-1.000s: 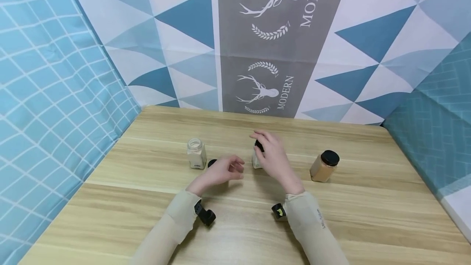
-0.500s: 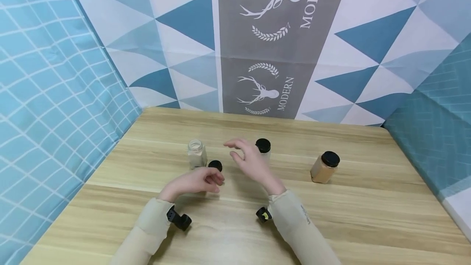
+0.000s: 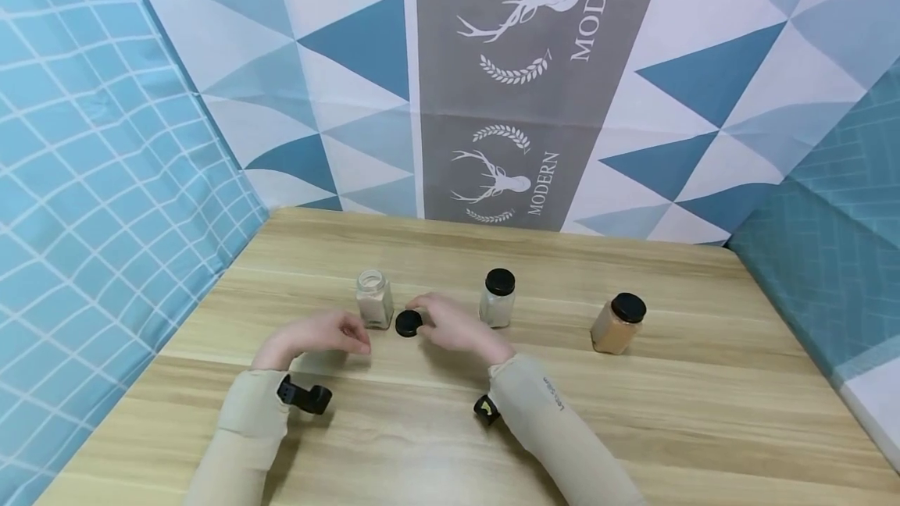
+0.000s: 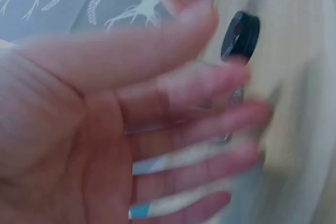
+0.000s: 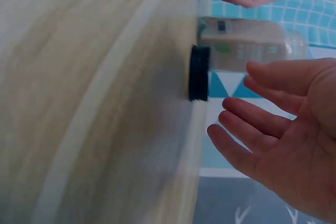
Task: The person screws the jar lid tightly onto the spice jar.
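An uncapped clear jar (image 3: 375, 304) with pale contents stands upright at left. Its neighbour on the wood is a loose black lid (image 3: 408, 324), also visible in the right wrist view as a dark lid (image 5: 199, 73). My right hand (image 3: 455, 324) is at the lid's right side, thumb and fingers spread; the right wrist view shows a gap between the fingers (image 5: 252, 124) and the lid. My left hand (image 3: 319, 336) hovers in front of the uncapped jar, holding nothing. Spread, blurred fingers of the left hand (image 4: 173, 114) appear in the left wrist view.
A black-capped jar (image 3: 498, 303) with pale contents stands behind and right of my right hand. Farther right is another black-capped jar (image 3: 615, 326) with orange-tan contents. Patterned cloth (image 3: 492, 100) hangs behind the wooden table (image 3: 436, 443), and blue cloth (image 3: 126, 178) borders its left.
My right hand has moved left from the middle black-capped jar to the loose lid. My left hand has drawn back leftward, uncovering the lid. The jars stay in place.
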{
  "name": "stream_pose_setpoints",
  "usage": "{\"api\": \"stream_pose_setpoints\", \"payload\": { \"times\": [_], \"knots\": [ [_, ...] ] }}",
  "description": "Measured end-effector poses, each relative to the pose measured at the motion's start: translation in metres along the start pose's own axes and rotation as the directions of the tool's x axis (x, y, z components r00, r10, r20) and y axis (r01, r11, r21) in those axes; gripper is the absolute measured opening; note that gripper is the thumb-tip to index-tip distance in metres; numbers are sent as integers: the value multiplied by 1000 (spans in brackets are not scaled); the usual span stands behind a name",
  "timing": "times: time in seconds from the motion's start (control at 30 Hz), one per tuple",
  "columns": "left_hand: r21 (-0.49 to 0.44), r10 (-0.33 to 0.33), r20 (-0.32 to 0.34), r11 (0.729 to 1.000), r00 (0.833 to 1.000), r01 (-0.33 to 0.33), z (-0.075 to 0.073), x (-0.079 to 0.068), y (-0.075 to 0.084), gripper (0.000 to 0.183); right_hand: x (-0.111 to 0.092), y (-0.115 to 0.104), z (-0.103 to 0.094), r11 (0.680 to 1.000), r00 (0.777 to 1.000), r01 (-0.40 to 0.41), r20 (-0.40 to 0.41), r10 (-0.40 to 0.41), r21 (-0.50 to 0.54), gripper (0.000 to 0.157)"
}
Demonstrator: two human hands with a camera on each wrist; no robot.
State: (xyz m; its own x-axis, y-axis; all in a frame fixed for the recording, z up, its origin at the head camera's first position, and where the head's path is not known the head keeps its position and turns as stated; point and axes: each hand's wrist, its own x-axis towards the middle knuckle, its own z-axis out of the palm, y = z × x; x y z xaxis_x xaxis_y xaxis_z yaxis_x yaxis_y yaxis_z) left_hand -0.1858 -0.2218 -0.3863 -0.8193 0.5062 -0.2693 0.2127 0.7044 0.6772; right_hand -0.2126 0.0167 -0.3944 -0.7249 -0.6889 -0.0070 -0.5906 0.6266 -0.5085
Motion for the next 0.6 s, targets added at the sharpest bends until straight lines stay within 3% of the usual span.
{"api": "stream_pose_setpoints", "payload": {
  "times": [0.1, 0.2, 0.33, 0.6],
  "knots": [
    [-72, -102, -87, 993, 991, 96, -3, 0, -5, 22, 6, -3, 5, 999, 999, -35, 24, 35, 12, 46],
    [-132, -161, -167, 981, 973, 140, -3, 4, -8, 37, 13, -5, 9, 998, 998, -55, 27, 55, -6, 49],
    [-167, -137, -231, 981, 963, 100, -3, 12, -13, 56, 19, -7, 12, 995, 997, -79, 12, 80, -54, 48],
    [-322, -71, -255, 946, 964, -16, 3, 19, -26, 59, 22, -7, 14, 990, 1000, -24, 3, 24, -136, 44]
  ]
}}
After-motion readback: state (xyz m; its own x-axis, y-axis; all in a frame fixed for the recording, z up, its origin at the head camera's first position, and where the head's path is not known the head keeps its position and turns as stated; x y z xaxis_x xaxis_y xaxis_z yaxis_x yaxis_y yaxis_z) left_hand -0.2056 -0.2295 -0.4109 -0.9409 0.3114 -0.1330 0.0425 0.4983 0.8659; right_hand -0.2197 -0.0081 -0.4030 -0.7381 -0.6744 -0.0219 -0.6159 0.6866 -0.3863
